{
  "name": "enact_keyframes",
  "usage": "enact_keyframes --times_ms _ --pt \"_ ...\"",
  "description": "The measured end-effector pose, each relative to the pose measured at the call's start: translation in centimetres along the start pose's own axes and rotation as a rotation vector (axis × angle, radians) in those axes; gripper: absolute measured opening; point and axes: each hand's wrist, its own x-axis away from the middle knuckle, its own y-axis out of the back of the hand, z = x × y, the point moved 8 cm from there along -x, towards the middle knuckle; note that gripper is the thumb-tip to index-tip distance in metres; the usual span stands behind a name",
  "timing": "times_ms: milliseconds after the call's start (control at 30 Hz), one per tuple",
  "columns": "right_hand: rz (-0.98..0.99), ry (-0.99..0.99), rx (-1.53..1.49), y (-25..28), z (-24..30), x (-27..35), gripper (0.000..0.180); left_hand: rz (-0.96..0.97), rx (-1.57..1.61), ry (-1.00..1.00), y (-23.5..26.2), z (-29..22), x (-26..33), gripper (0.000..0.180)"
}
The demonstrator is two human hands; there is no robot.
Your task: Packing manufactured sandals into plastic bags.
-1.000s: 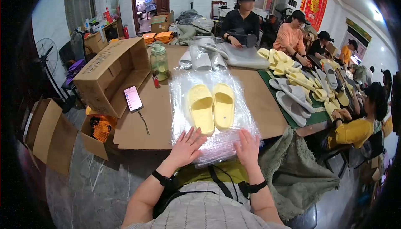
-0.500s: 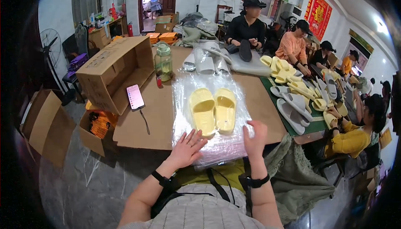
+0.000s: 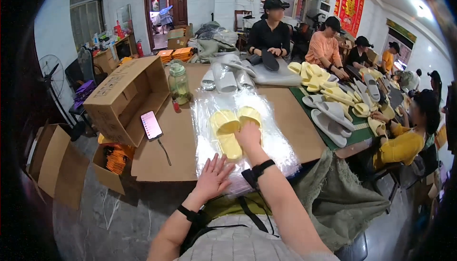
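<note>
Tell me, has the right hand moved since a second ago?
Yes. The right hand went forward from the plastic sheet's near edge onto the yellow slippers.

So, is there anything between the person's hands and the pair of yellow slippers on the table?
Nothing visible is between them. The right hand already lies on the yellow slippers, which rest on a stack of clear plastic bags. The left hand lies flat on the near edge of those bags, apart from the slippers.
</note>
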Motion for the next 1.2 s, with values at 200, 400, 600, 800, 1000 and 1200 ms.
enact_keyframes --times_ms 200,400,600,800,1000,1200 --pt "-0.106 0.022 0.096 -2.6 -1.8 -1.4 0.019 0.061 0.064 0.034 -0.2 -0.2 -0.8 0.061" --pt "-0.04 -0.073 -0.03 -1.2 -0.2 -0.5 0.027 -0.007 0.1 0.047 0.7 0.0 0.6 0.059" --pt "-0.065 -0.114 -0.117 -0.3 -2.7 -1.1 0.026 -0.034 0.122 0.048 -0.1 -0.1 -0.3 0.064" --pt "-0.061 -0.174 -0.222 2.4 -5.1 0.4 0.021 -0.076 0.12 0.037 0.2 0.2 0.0 0.079" --pt "-0.141 -0.139 -0.287 6.4 -8.2 5.4 0.02 -0.044 0.227 0.094 0.3 0.7 0.0 0.093" --pt "-0.224 -0.27 -0.351 11.6 -16.5 14.8 0.023 -0.018 0.124 0.047 0.1 0.4 0.0 0.09"
